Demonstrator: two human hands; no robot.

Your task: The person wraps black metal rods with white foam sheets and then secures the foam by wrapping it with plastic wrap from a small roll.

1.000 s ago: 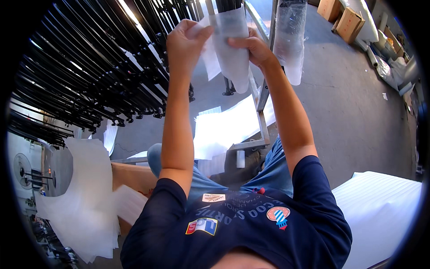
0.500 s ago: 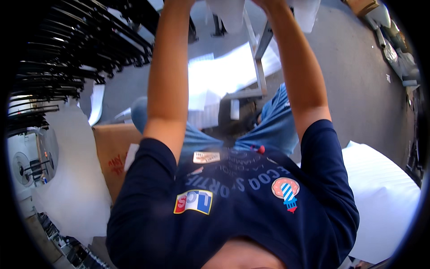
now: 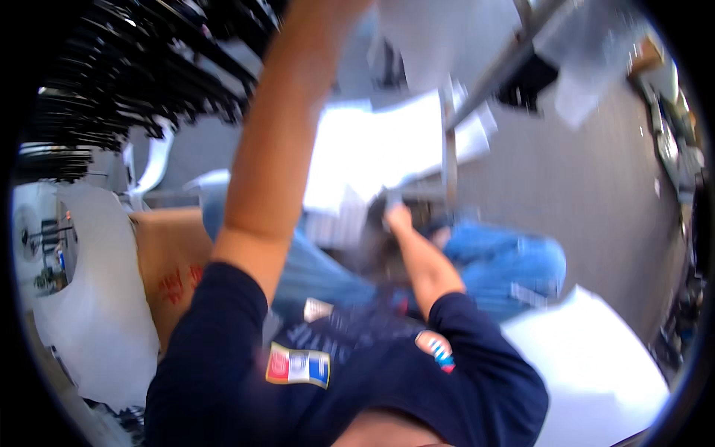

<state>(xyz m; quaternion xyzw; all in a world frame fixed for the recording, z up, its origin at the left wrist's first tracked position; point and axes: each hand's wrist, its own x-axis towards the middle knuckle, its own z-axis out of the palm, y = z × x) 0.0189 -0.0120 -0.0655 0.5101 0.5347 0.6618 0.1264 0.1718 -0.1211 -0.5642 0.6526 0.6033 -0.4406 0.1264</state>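
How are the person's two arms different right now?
The left arm stretches straight up, and its hand is out of the picture. The right arm is bent and reaches down, with the right hand near the white sheets by the knees. The left arm looks bigger and closer than the right arm. Both are bare below dark blue short sleeves.

Brown cardboard box [image 3: 167, 261] at left, black rods [image 3: 126, 67] above, grey floor [image 3: 596, 194].

left hand cut off at top edge, right hand [image 3: 399, 217] motion-blurred
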